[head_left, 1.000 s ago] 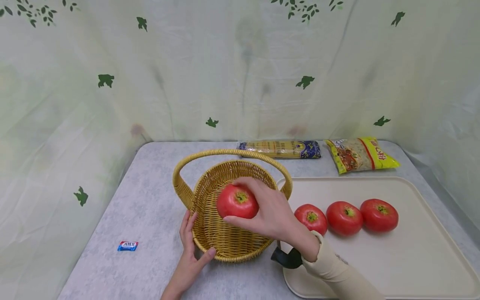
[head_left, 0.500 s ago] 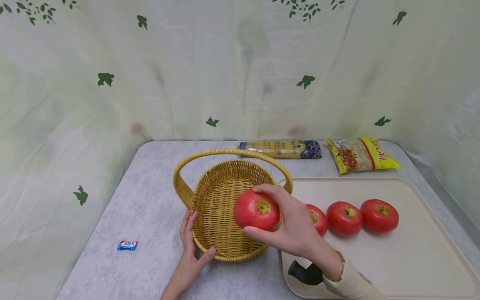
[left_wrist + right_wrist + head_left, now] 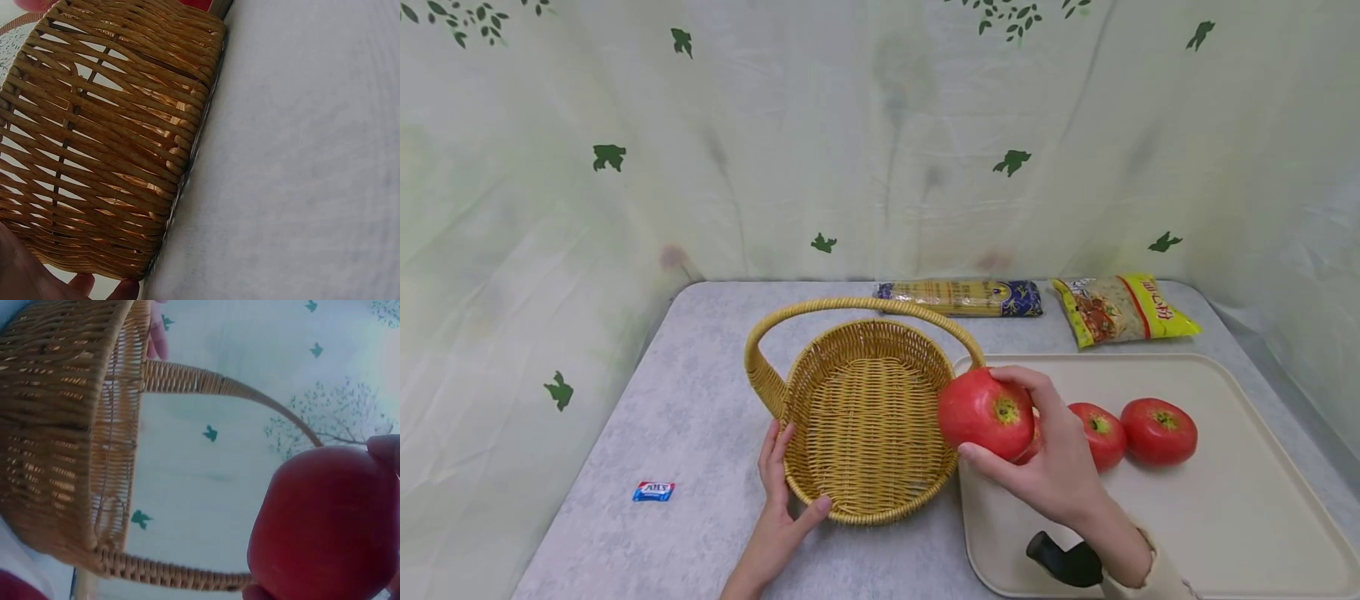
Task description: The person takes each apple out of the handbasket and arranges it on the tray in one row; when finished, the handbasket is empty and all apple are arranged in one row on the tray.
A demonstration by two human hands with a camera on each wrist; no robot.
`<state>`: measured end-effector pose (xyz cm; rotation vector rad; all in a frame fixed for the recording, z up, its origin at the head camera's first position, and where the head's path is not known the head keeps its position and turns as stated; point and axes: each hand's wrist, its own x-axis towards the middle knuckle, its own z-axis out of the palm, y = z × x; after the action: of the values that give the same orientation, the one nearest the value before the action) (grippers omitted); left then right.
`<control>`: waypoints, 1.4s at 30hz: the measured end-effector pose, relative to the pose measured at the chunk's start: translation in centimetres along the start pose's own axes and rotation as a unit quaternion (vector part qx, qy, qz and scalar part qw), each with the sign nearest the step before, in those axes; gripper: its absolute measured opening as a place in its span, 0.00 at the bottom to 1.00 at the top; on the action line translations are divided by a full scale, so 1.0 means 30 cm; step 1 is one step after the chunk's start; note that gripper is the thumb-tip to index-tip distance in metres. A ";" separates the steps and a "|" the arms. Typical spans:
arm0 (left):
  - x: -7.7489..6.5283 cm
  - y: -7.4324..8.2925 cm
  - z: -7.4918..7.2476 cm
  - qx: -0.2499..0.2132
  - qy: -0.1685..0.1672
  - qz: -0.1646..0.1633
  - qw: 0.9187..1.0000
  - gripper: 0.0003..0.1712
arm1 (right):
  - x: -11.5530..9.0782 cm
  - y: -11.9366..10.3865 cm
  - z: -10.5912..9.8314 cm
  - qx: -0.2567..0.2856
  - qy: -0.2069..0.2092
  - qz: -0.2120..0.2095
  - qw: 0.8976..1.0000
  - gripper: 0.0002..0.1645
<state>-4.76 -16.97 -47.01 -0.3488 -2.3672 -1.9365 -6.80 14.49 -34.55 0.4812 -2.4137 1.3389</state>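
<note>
My right hand (image 3: 1048, 454) grips a red apple (image 3: 985, 414) by its side, above the tray's left edge and beside the basket's right rim. In the right wrist view the apple (image 3: 325, 525) fills the lower right, with fingertips at its edges. A round wicker basket (image 3: 880, 417) with a tall arched handle stands at the middle of the table, nothing inside it. My left hand (image 3: 782, 500) holds its lower left side, thumb at the front rim and fingers along the outer wall. Woven basket wall (image 3: 106, 131) and a few fingertips show in the left wrist view.
A beige tray (image 3: 1217, 533) on the right bears more red apples (image 3: 1159, 431) in a row. Behind lie a pack of noodles (image 3: 958, 298) and a yellow food bag (image 3: 1123, 310). A small wrapped candy (image 3: 653, 492) lies at the left.
My right hand has carried the apple rightward, from over the basket's interior to beyond its right rim, above the tray's left edge. My left hand and the basket have stayed put.
</note>
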 end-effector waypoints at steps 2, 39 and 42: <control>0.000 0.000 0.000 0.001 0.000 -0.001 1.000 0.54 | -0.009 0.010 -0.016 0.006 0.015 0.013 1.000 0.47; 0.001 0.000 0.000 -0.003 -0.003 -0.008 1.000 0.54 | -0.079 0.337 -0.326 -0.065 0.312 0.195 0.928 0.44; 0.002 0.000 0.000 -0.003 -0.003 -0.009 1.000 0.54 | -0.088 0.368 -0.347 -0.065 0.327 0.224 0.916 0.43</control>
<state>-4.81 -16.96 -47.00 -0.3356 -2.3768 -1.9548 -8.07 29.25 -38.73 -0.5219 -2.0610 1.2222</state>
